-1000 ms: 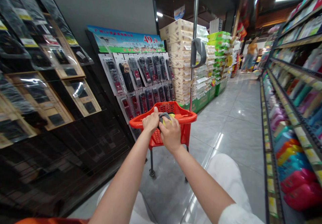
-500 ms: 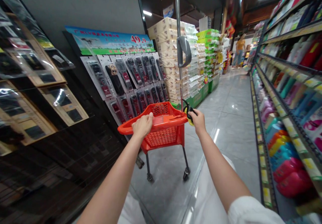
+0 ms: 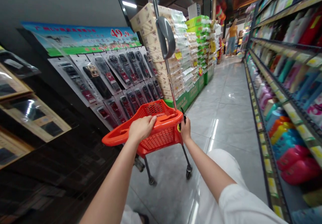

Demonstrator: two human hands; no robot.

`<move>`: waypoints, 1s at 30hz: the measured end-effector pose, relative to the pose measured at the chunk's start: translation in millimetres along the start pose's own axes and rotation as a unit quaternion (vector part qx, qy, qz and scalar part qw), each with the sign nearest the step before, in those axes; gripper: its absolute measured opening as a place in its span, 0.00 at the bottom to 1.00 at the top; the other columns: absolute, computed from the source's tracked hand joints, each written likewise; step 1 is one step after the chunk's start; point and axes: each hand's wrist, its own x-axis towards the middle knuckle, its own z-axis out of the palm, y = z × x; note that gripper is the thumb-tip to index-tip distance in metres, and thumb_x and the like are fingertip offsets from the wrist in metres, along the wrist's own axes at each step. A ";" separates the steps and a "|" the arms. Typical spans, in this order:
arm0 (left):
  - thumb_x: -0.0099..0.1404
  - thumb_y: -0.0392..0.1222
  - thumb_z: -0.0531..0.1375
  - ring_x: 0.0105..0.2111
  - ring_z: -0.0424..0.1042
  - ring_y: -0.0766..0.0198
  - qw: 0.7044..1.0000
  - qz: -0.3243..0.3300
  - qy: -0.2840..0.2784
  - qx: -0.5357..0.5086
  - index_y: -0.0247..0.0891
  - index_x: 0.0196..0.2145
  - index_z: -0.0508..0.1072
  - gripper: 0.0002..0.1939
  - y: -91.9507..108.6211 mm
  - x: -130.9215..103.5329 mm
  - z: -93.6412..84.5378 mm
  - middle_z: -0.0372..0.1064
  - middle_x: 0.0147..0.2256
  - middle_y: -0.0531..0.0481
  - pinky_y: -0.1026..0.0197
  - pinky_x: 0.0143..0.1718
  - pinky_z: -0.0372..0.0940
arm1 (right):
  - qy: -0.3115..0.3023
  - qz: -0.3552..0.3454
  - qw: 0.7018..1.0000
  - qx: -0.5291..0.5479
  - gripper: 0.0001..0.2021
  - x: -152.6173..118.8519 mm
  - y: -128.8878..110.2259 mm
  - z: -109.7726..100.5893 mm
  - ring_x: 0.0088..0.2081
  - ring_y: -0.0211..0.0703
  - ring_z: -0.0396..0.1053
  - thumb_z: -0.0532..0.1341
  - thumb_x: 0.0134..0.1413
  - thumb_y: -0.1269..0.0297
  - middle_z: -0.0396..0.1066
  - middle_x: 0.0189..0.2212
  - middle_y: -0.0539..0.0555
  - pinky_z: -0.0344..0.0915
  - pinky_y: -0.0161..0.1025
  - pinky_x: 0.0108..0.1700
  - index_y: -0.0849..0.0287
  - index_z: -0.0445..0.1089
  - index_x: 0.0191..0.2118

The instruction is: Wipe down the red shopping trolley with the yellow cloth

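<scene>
A small red plastic shopping cart (image 3: 161, 141) stands in front of me on thin dark legs with casters. My left hand (image 3: 142, 128) is wrapped over the cart's red handle rim. At the right end of the rim, my right hand (image 3: 185, 129) is closed around a small black-and-yellow object (image 3: 179, 127), mostly hidden by the fingers. I cannot tell its kind. From the cart's right side rises a metal pole (image 3: 171, 86) bearing a grey loop grip (image 3: 170, 39). The part of the basket that shows looks red and perforated.
Carded belts (image 3: 100, 79) hang on a display at left, beside boxed goods (image 3: 54, 116). Stacked tissue packs (image 3: 153, 29) line the aisle behind the cart. Shelves of bottles (image 3: 284, 143) run along the right. A person in an orange top (image 3: 232, 32) stands far down the grey tiled floor (image 3: 223, 109).
The belt display and stacked packs look nearer and have shifted left in view. The cart has turned slightly and sits further left. Both hands keep their hold; the black-and-yellow object is now more covered.
</scene>
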 end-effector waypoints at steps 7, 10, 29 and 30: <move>0.70 0.58 0.35 0.47 0.73 0.51 1.000 -0.003 0.001 0.001 0.43 0.44 0.74 0.32 5.4 0.3 -2.3 0.75 0.47 0.45 0.55 0.43 0.64 | 0.070 0.042 0.993 -0.091 0.19 -22.5 22.7 5.0 0.51 0.51 0.62 0.52 0.52 0.60 0.68 0.45 0.60 0.58 0.51 0.56 0.60 0.66 0.48; 0.69 0.58 0.35 0.47 0.73 0.50 1.000 -0.016 0.005 0.002 0.43 0.44 0.74 0.32 7.5 -0.5 -1.7 0.75 0.46 0.45 0.55 0.43 0.64 | 0.071 -0.050 0.991 -0.097 0.25 -18.7 1.0 14.5 0.55 0.50 0.60 0.55 0.53 0.59 0.63 0.51 0.62 0.57 0.48 0.58 0.59 0.60 0.56; 0.70 0.57 0.36 0.45 0.74 0.49 1.000 -0.023 0.007 0.000 0.42 0.43 0.74 0.31 30.8 -0.6 0.6 0.76 0.45 0.44 0.53 0.42 0.65 | 0.011 0.141 0.983 -0.121 0.25 -51.5 126.7 -36.1 0.46 0.47 0.67 0.57 0.39 0.67 0.72 0.39 0.55 0.64 0.49 0.52 0.58 0.66 0.49; 0.70 0.57 0.36 0.45 0.74 0.49 1.000 -0.023 0.007 0.000 0.43 0.44 0.74 0.31 30.8 -0.9 0.5 0.76 0.45 0.44 0.53 0.42 0.65 | 0.020 0.155 0.983 -0.100 0.24 -54.8 127.2 -36.4 0.42 0.46 0.68 0.58 0.38 0.68 0.72 0.35 0.54 0.66 0.46 0.49 0.58 0.67 0.47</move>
